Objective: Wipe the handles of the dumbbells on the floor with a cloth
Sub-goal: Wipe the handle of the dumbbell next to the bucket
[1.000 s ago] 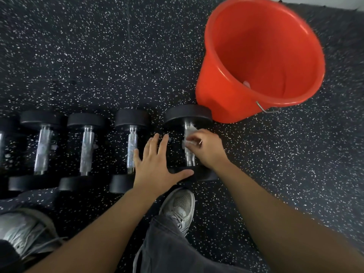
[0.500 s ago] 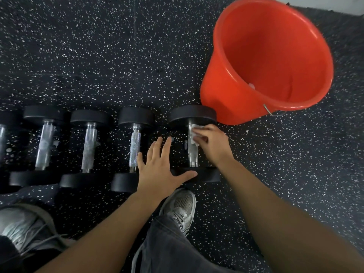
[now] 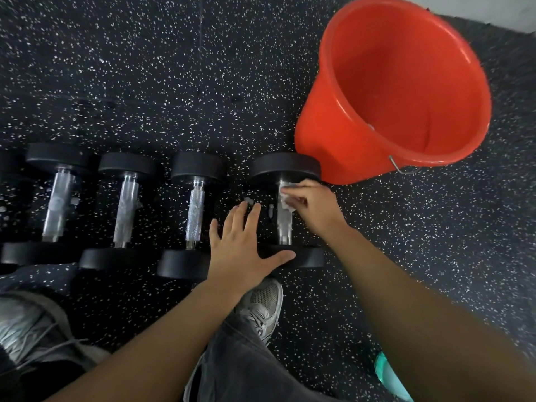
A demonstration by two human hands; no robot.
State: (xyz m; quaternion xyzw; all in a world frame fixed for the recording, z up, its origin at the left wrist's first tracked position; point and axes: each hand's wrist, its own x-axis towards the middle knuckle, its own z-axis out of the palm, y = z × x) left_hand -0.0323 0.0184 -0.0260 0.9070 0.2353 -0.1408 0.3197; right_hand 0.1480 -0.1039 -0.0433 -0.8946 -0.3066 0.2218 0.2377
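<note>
Several black dumbbells with silver handles lie in a row on the speckled floor. At the rightmost dumbbell [image 3: 285, 168], my right hand [image 3: 313, 207] grips a small white cloth [image 3: 285, 195] round the far end of its handle [image 3: 284, 227], close under the far weight. My left hand [image 3: 243, 245] lies flat with fingers spread on the floor beside that handle, its thumb resting on the near weight [image 3: 307, 256]. The neighbouring dumbbell handle [image 3: 195, 216] lies just left of my left hand.
A red bucket [image 3: 327, 146] stands at the back right, touching the rightmost dumbbell's far weight. My grey shoe [image 3: 261, 306] sits just before the near weights, another shoe [image 3: 26, 329] at the bottom left. A teal object [image 3: 388, 375] shows at the bottom right.
My right hand has slid the cloth along the handle, away from me towards the far weight. My left hand has stayed in place.
</note>
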